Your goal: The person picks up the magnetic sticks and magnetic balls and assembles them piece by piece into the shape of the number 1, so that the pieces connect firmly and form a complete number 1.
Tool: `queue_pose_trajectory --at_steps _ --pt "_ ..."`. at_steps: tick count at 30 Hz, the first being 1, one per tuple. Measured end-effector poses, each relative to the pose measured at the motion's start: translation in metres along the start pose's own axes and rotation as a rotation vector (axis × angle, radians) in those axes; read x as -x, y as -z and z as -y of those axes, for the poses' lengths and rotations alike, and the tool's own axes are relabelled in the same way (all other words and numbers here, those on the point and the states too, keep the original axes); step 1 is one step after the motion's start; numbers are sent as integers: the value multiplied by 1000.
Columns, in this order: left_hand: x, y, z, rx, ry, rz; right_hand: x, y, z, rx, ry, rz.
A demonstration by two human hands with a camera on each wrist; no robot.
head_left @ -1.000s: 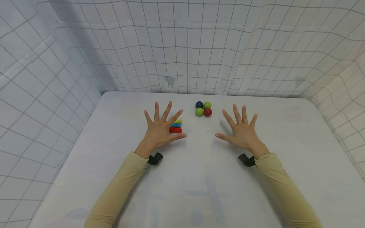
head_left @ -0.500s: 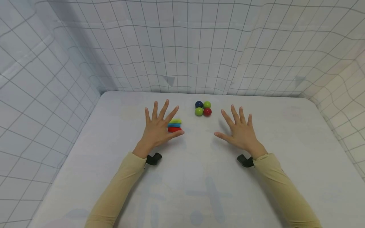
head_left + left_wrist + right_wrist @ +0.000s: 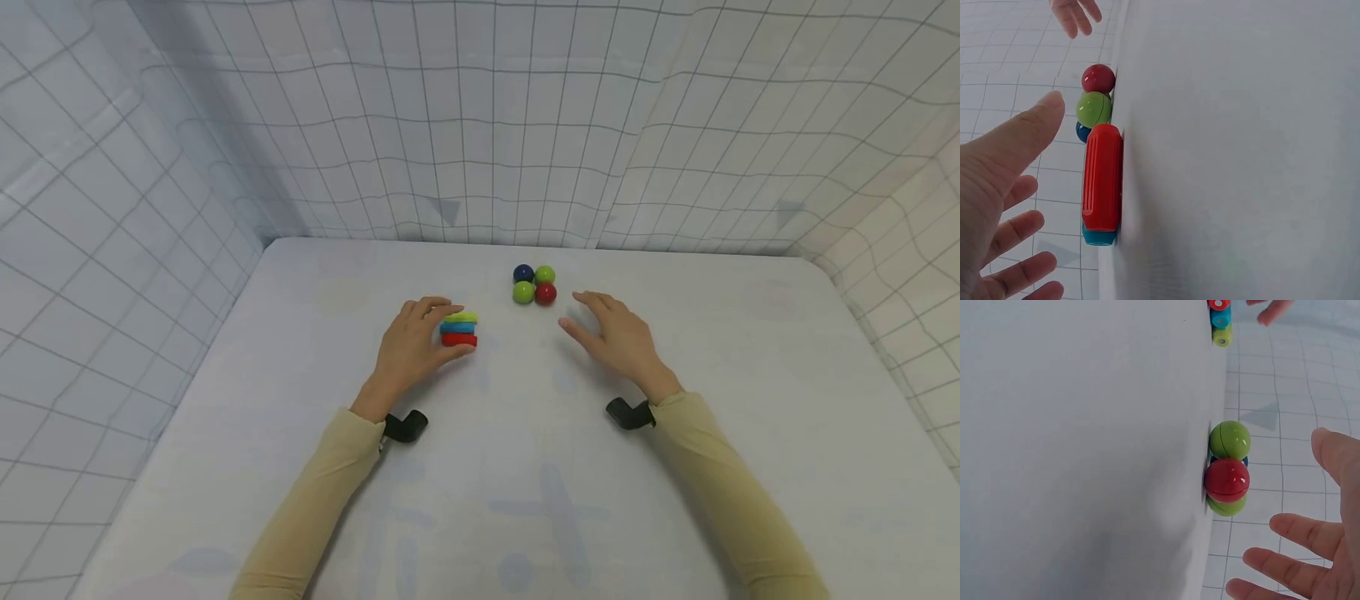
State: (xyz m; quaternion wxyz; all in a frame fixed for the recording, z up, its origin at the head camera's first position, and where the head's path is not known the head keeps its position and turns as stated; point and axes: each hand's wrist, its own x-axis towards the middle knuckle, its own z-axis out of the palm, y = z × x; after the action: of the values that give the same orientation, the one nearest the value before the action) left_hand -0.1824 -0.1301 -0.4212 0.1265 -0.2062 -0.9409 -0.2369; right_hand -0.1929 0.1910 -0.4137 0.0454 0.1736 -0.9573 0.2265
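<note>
Left of the glossy red ball (image 3: 546,294), my loosely parted left hand (image 3: 407,344) grips not yet the ribbed red bar (image 3: 459,340); my relaxed right hand (image 3: 622,337) holds nothing.

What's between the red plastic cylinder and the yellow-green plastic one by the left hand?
A blue plastic cylinder lies between the red cylinder and the yellow-green cylinder. The head view shows it, and so does the right wrist view.

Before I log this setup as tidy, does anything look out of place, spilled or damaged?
Nothing clearly stands out. The glossy red ball, navy ball and two green balls sit clustered; the red ribbed cylinder, blue cylinder and yellow-green cylinder lie side by side. No spill or damage shows.
</note>
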Motion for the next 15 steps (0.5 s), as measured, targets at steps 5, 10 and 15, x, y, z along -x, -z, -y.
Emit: queue_pose_trajectory --at_steps 5,10,15 --pt "2 0 0 12 4 12 -10 -3 0 -128 -38 12" --pt "4 -1 2 47 55 39 -23 -7 -2 -282 -55 7" --pt "5 -4 5 100 98 37 -38 -13 -3 -384 -76 -12"
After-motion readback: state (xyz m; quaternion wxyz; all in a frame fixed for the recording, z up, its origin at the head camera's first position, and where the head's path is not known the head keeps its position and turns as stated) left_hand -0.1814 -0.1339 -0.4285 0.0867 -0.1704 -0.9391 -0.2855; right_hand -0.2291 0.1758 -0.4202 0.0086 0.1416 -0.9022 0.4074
